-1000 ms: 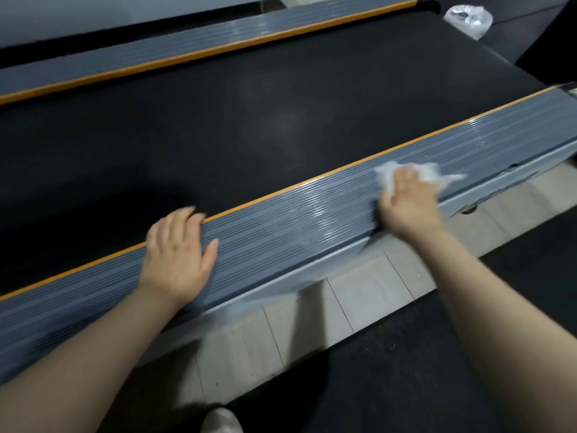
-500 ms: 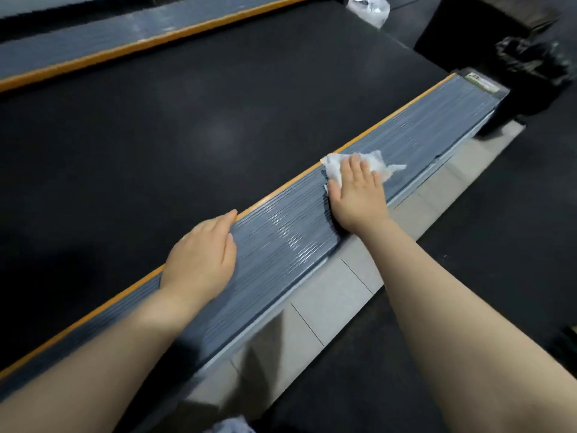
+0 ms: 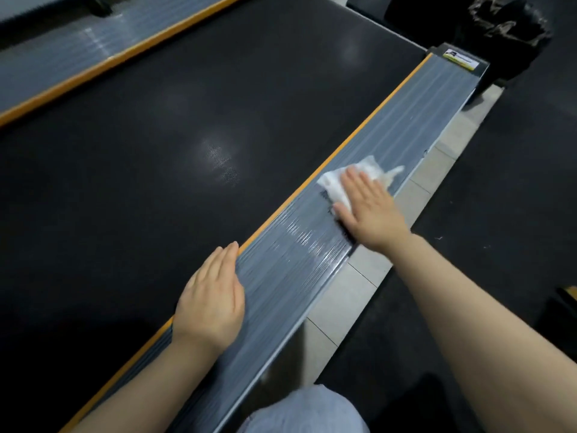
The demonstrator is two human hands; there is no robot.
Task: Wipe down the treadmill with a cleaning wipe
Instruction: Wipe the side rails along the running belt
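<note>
Right hand, fingers spread flat, presses white wipe onto grey ribbed side rail; left hand rests flat, holding nothing.

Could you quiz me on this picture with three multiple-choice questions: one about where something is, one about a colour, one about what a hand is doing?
1. Where does the wipe lie?
A. on the black belt
B. on the grey side rail
C. on the floor tiles

2. What colour is the strip between belt and rail?
A. orange
B. green
C. white

3. How is the right hand?
A. a fist clear of the wipe
B. flat, pressing the wipe
C. raised in the air

Answers: B, the wipe sits on the ribbed rail; A, an orange line edges the belt; B, straight fingers cover the wipe.
</note>
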